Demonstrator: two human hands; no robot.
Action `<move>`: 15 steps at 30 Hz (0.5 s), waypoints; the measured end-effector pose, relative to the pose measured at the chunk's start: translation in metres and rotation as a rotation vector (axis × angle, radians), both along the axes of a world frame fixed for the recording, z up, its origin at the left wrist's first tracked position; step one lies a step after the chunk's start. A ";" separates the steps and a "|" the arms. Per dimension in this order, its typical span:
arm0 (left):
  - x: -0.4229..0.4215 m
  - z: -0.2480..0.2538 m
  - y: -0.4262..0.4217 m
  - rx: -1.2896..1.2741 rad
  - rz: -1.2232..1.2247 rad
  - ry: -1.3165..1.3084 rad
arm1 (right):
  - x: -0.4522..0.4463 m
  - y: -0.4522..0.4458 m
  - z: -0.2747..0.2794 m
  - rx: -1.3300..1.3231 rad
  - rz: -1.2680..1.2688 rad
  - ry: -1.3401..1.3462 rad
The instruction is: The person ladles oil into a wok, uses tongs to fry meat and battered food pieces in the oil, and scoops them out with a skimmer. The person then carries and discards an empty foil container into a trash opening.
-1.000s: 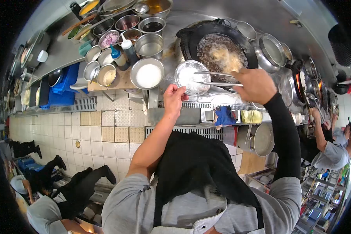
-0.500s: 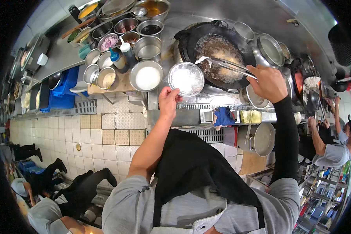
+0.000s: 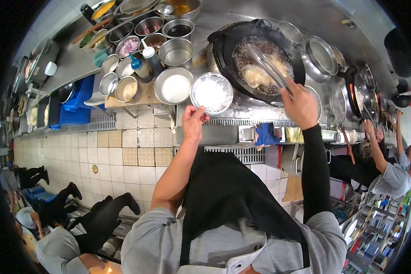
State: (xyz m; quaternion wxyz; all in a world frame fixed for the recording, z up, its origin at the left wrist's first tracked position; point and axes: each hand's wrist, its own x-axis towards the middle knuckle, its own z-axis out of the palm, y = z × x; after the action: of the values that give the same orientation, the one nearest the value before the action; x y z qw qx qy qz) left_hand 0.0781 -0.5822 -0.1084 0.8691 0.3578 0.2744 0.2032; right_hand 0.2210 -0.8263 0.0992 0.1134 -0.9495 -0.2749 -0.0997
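Note:
My left hand (image 3: 194, 122) pinches the near rim of a round metal bowl (image 3: 211, 93) with white powder in it, just left of the wok. In my right hand (image 3: 300, 104) are metal tongs (image 3: 270, 67), their tips over or in the bubbling oil; I cannot tell whether they grip anything. A black wok (image 3: 223, 54) holds the dark hot oil. Pale battered pieces (image 3: 256, 75) fry in it, partly behind the tongs. Against the powder bowl's left side stands a metal bowl of white liquid or batter (image 3: 175, 88).
Several metal bowls of ingredients crowd the counter at left, with a blue-capped squeeze bottle (image 3: 140, 67) and a white-capped one (image 3: 152, 58). A ladle (image 3: 164, 9) lies across the back bowls. Empty-looking metal bowls (image 3: 323, 55) stand right of the wok. Co-workers (image 3: 390, 176) stand at right and behind.
The tongs have swung from the wok's left edge to over the oil. The white piece at their tips is no longer seen there. The powder bowl has shifted slightly left and nearer me.

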 end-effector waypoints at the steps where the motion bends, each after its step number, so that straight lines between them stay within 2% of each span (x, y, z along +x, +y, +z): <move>1: -0.001 0.000 0.000 0.000 -0.001 0.014 | -0.014 0.011 0.000 0.071 0.034 -0.019; 4: -0.001 -0.002 -0.001 0.015 -0.028 0.038 | -0.040 0.040 -0.030 0.202 0.090 -0.033; 8: -0.001 -0.001 0.000 -0.035 -0.026 0.001 | -0.055 0.058 -0.087 0.182 0.077 0.037; 12: -0.005 0.001 0.011 -0.048 -0.010 0.011 | -0.066 0.058 -0.074 0.340 -0.094 0.113; 15: -0.010 -0.009 0.022 0.011 -0.001 0.033 | -0.082 0.040 -0.091 0.201 -0.142 0.200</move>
State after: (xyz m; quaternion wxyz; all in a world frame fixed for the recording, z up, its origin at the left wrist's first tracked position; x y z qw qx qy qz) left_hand 0.0679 -0.5604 -0.1172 0.8625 0.3659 0.2877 0.1983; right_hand 0.1391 -0.7862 0.0084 0.2274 -0.9556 -0.1830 -0.0393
